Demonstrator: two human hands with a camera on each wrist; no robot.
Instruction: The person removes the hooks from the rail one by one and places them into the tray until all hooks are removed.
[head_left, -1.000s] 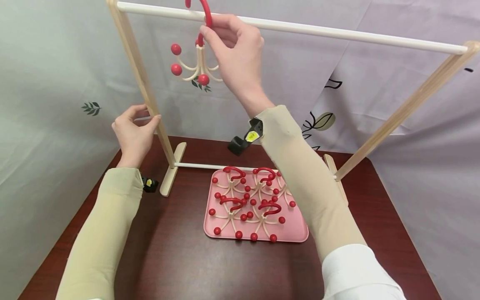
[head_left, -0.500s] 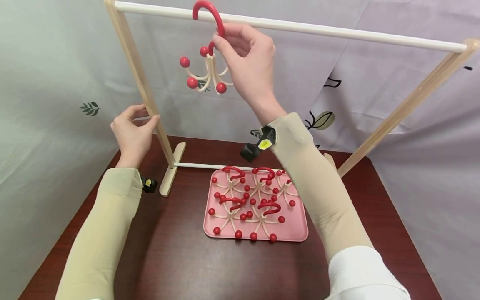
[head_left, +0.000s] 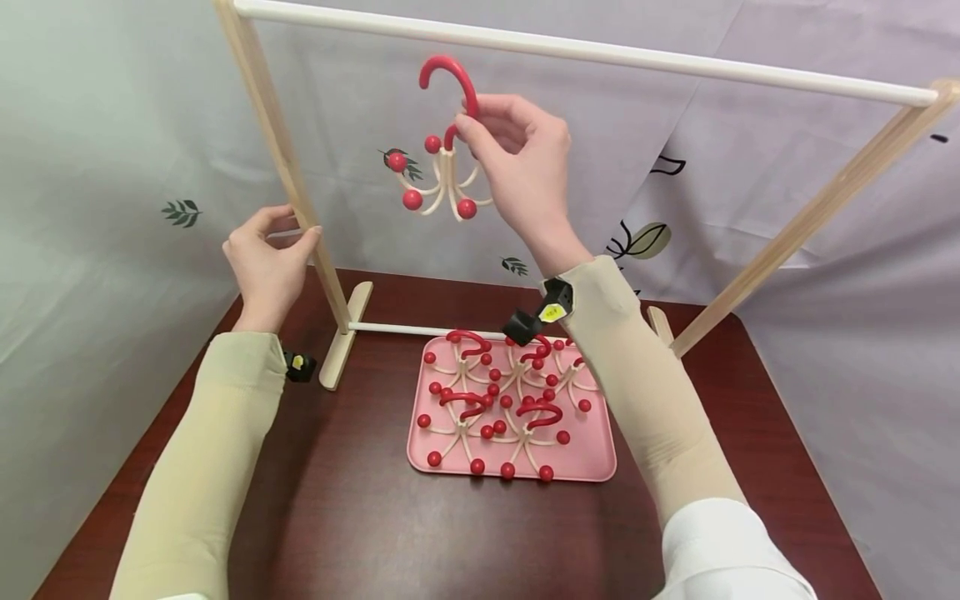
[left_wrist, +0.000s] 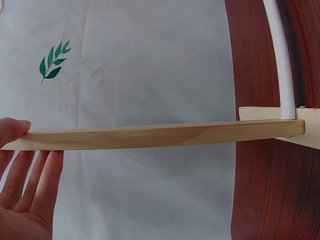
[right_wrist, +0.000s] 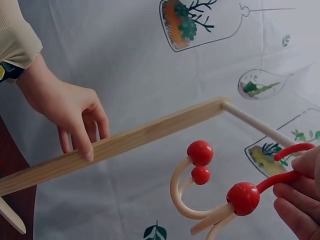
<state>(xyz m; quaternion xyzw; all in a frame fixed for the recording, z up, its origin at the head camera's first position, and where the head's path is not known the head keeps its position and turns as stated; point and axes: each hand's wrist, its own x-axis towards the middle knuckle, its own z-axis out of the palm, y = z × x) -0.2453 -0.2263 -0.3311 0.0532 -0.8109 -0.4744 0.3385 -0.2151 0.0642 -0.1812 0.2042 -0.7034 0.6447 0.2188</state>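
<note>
My right hand [head_left: 528,167] pinches the red hook of a small hanger [head_left: 447,171], whose cream curved arms end in red balls. It hangs upright below the white top rod [head_left: 585,52] of a wooden stand, apart from it. In the right wrist view the hanger's red ball [right_wrist: 244,198] shows close to the fingers. My left hand [head_left: 266,265] holds the stand's left post [head_left: 273,137] between thumb and fingers, about halfway up. The left wrist view has the thumb [left_wrist: 15,129] on one side of the post and the fingers on the other.
A pink tray [head_left: 592,462] on the dark red-brown table [head_left: 360,500] bears several like hangers [head_left: 462,427]. Behind it runs the stand's white lower rod [head_left: 397,330]. The right post [head_left: 810,221] rises at the right, and a printed cloth hangs behind.
My right hand has come down and a little to the right with the hanger. Its hook, earlier level with the top rod, is now below it. The left hand has stayed on the post.
</note>
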